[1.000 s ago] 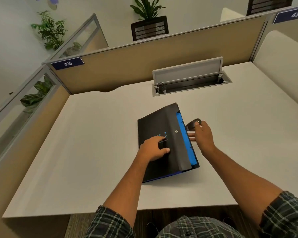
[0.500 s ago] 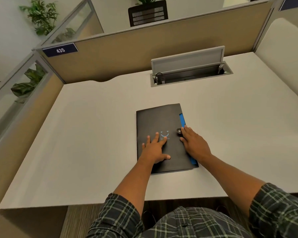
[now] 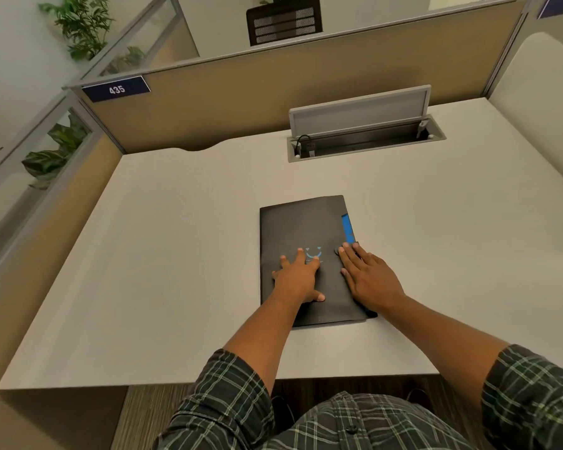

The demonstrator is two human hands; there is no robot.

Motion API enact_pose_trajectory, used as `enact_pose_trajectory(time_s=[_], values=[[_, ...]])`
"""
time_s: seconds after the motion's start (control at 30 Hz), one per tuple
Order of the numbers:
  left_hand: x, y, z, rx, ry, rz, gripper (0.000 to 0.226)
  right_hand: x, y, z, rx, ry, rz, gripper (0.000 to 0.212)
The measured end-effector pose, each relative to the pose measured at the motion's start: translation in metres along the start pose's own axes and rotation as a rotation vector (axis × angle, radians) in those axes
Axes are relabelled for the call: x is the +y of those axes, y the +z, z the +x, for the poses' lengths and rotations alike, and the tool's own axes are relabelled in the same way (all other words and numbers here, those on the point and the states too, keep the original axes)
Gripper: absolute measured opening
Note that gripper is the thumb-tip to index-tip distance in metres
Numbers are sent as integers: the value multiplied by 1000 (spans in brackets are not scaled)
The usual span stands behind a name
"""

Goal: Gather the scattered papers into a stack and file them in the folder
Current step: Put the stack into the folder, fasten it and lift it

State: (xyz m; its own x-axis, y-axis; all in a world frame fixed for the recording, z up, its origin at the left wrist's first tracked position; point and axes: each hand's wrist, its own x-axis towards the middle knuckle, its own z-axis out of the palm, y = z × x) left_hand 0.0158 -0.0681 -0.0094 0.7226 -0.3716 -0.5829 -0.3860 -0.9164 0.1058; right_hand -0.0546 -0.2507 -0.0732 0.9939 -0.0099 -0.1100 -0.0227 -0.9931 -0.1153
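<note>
A black folder (image 3: 303,222) with a small blue logo lies closed and flat on the white desk (image 3: 176,254), near its middle. A blue inner edge (image 3: 347,227) shows along the folder's right side. My left hand (image 3: 298,279) lies flat on the cover, fingers spread. My right hand (image 3: 369,277) rests flat on the folder's right edge, fingertips on the small round clasp. No loose papers are in sight.
An open grey cable tray (image 3: 364,142) with its lid raised is set into the desk at the back. Tan partition walls (image 3: 273,79) close the desk at the back and left. The desk's front edge (image 3: 176,383) runs just before my body.
The folder's flap, raised one second ago, has come down flat. My right hand let go of the clasp tab and now presses on the edge; my left hand has spread flat.
</note>
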Motion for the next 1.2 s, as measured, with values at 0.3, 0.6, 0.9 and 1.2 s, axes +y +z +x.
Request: enact_pose_trajectory(time_s=[0.3,0.6,0.9,1.2], values=[[16,-7,5,-51,-4,133,111,2,-6,5,-29,-34,-76,67],[24,-16,11,-57,-6,265,120,-12,-39,29,-139,-113,-329,55],[8,-6,8,48,32,194,115,-7,-4,-11,-45,7,76,71],[-37,20,-14,305,-277,-68,144,-12,-19,-15,151,218,119,54]])
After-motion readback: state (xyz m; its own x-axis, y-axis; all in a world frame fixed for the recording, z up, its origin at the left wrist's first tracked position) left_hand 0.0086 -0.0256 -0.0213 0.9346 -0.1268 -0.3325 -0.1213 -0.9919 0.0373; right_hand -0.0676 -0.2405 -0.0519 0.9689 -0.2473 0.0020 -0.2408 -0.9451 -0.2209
